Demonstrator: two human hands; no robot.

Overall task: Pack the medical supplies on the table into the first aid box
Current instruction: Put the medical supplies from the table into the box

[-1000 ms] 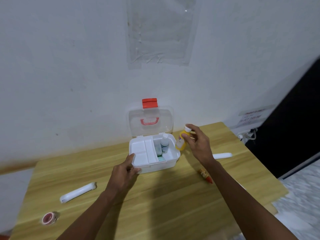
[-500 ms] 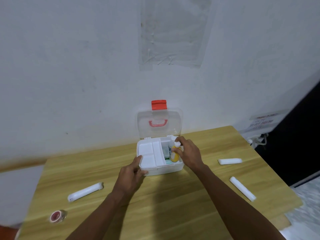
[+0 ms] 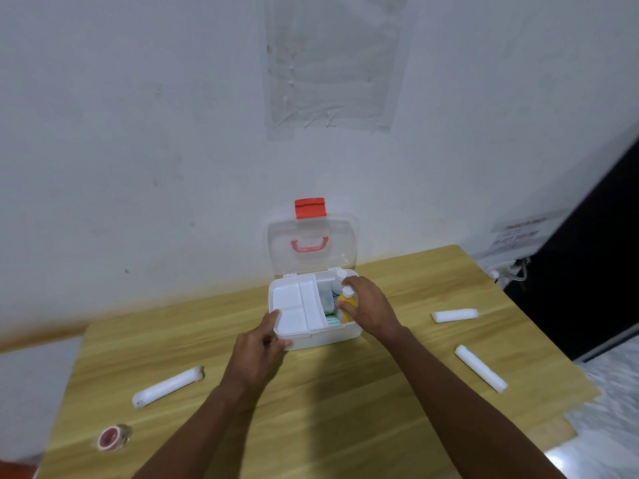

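Observation:
The white first aid box (image 3: 332, 337) stands open at the back of the wooden table (image 3: 345, 409), its clear lid (image 3: 311, 243) with a red latch upright against the wall. My right hand (image 3: 366, 305) holds a yellow bottle (image 3: 344, 303) upright inside the box's right compartment, beside a white-capped bottle (image 3: 339, 280). My left hand (image 3: 257, 354) grips the box's front left corner. A white inner tray (image 3: 297, 305) fills the left half.
White bandage rolls lie on the table: one at the left (image 3: 167, 386), two at the right (image 3: 454, 315) (image 3: 480, 369). A red tape roll (image 3: 112, 437) sits near the front left edge. A dark doorway (image 3: 594, 254) is at the right.
My right hand carried the yellow bottle from beside the box down into its right compartment. My left hand stayed on the box's front corner. The camera view shifted.

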